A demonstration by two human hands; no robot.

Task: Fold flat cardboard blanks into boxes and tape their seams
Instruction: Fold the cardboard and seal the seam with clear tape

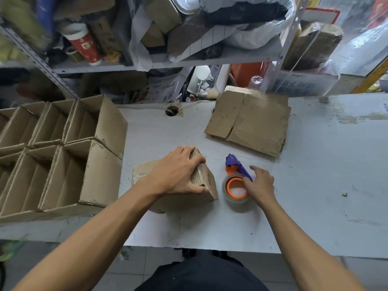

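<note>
- Head view: left hand (pixel 178 171) curls its fingers over the top edge of a folded box (pixel 201 181) on the table (pixel 315 164).
- Right hand (pixel 259 184), fingers loosely spread, rests on the tape dispenser (pixel 236 181) just right of the box.

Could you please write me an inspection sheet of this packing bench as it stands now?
Surface: white table, scuffed and stained.
Job's things: small box under the left hand; tape dispenser beside it; flat blanks stacked at the far edge; open folded boxes grouped at left.
Clutter: nothing seen on the table.
Grippers: left hand grips the box's folded end; right hand touches the dispenser.
Cables: nothing seen.
Surroundings: crowded metal shelves behind.
</note>
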